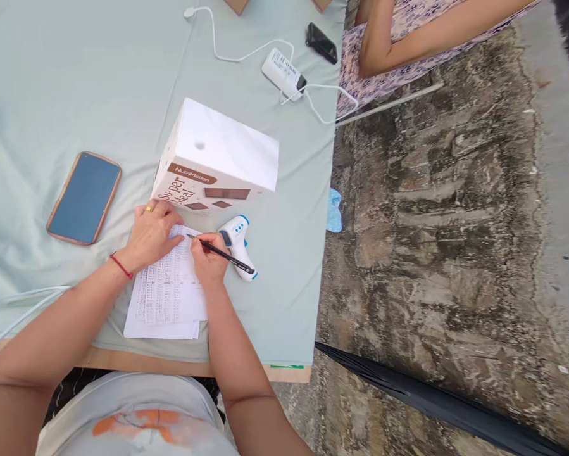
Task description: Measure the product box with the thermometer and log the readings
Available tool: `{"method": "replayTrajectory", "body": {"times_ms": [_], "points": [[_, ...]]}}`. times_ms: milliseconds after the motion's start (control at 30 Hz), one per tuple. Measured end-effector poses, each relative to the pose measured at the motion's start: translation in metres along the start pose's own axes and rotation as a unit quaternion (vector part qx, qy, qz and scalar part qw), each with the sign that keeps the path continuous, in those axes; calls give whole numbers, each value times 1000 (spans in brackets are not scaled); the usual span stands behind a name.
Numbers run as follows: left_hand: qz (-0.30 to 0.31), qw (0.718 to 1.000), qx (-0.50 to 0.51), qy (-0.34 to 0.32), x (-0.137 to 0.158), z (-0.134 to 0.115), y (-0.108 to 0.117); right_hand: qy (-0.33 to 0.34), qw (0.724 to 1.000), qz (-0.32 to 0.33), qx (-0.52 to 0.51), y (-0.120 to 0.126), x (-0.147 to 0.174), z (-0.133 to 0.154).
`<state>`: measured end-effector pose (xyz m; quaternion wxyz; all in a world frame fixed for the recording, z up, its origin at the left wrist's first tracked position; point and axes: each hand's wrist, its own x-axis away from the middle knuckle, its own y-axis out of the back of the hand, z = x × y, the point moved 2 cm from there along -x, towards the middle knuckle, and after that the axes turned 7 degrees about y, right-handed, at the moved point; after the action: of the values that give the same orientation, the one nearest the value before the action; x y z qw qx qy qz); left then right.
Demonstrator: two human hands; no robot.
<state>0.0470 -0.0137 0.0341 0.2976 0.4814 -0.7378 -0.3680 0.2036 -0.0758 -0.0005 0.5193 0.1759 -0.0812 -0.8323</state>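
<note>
My right hand (209, 258) grips a black pen (231, 258), its tip down on the top part of the written sheets (168, 291). Rows of small handwriting fill much of the paper. My left hand (154, 231) lies over the sheets' upper left edge, thumb spread out, fingertips close to the base of a white box (231, 139) printed "NutriMotion Super Meal". I cannot tell whether those fingertips touch the box. Just right of the pen lies a white and blue infrared thermometer (239, 244), partly behind the pen and my right hand.
A smartphone (83, 197) lies left on the pale green cloth (284, 304). At the back are a white device (281, 73) with a white cable and a black object (321, 43). A person's arm (407, 50) rests beyond the table's right edge. A cable (23, 310) crosses the left front.
</note>
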Motion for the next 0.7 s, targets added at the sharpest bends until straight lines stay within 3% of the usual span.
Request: {"method": "replayTrajectory", "body": {"times_ms": [367, 700], "points": [[-4, 1000, 6, -3, 0, 0, -1, -28, 999, -16, -5, 0, 0, -2], [8, 1000, 4, 10, -1, -2, 2, -6, 1000, -7, 8, -1, 0, -3]]}}
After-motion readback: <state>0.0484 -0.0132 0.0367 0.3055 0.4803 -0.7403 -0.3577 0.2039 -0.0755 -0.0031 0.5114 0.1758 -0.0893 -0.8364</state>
